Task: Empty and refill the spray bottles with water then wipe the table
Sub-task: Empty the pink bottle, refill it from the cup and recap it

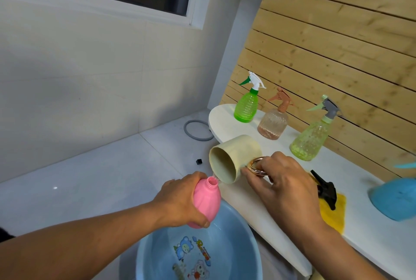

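My left hand [180,198] grips an open pink bottle [208,201] tilted over the blue basin [245,241]. A cream mug [234,158] is tipped on its side, its rim just above the bottle's neck; my right hand [286,180] holds it by its metal ring handle [256,165]. A thin stream of water runs from the mug into the bottle's neck. The black spray head [326,189] lies on a yellow cloth [335,214] on the white table [371,230].
Along the wooden wall stand a green spray bottle [246,106], a peach spray bottle [273,122] and a pale green spray bottle [311,135]. A blue bowl-shaped object [396,198] sits at the right edge. A grey ring [198,130] and a small black cube [199,161] lie on the floor.
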The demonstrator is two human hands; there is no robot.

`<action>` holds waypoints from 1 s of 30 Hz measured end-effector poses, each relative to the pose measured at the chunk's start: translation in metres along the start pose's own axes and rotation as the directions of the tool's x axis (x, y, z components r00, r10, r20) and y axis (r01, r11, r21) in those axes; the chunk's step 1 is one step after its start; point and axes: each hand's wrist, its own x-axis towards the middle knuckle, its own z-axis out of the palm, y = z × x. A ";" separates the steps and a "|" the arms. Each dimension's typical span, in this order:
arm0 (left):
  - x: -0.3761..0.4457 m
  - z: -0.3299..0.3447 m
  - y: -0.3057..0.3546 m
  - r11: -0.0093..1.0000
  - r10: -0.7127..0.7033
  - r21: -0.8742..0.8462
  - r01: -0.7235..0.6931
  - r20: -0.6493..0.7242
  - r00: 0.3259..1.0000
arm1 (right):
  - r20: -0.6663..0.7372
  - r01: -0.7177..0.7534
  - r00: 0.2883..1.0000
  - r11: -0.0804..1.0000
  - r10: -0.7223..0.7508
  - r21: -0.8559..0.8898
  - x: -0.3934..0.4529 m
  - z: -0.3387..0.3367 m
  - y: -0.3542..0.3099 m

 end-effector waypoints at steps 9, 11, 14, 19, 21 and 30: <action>0.000 0.001 0.001 1.000 -0.005 -0.011 0.005 0.000 1.000 | -0.046 0.134 0.989 0.986 -0.139 -0.100 -0.002 0.005 0.003; 0.000 0.001 0.001 1.000 0.002 -0.016 -0.002 0.003 1.000 | -0.068 0.181 0.980 0.977 -0.189 -0.114 -0.003 0.006 0.004; -0.001 0.000 0.001 1.000 0.002 -0.028 -0.002 0.004 1.000 | -0.083 0.250 0.961 0.958 -0.263 -0.143 -0.004 0.007 0.006; -0.002 -0.001 0.002 0.998 -0.013 -0.069 0.013 0.002 1.000 | -0.010 -0.020 1.000 0.999 0.020 0.028 -0.004 0.013 0.003; -0.003 -0.002 0.000 0.995 -0.021 -0.102 0.022 0.011 1.000 | 0.085 -0.241 0.970 0.948 0.228 0.210 -0.003 0.020 0.006; -0.004 -0.006 -0.016 0.965 -0.080 -0.252 0.077 -0.004 0.997 | 0.484 -0.723 0.691 0.534 0.538 0.439 -0.009 0.095 0.039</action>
